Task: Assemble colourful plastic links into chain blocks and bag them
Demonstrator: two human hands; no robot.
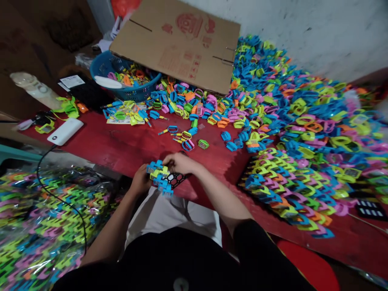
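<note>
Over my lap at the table's front edge is a black honeycomb rack [177,180] with several blue and yellow plastic toy watches [160,174] on its left part. My left hand [141,178] is closed on the rack's left side, its fingers partly hidden by the watches. Curled at the rack's far edge, my right hand [179,162] has its fingers together close to a yellow watch. What lies between those fingertips is too small to make out. Just beyond, a green toy watch [203,144] and a pink and blue toy watch [188,145] lie on the red table [212,161].
A large heap of colourful toy watches [291,101] covers the right and back. Filled rows of watches [281,186] stand at right. A blue basket [133,93] sits beneath a cardboard box [182,44]. At left are a white power bank [65,131], a bottle [38,91] and bagged watches [54,222].
</note>
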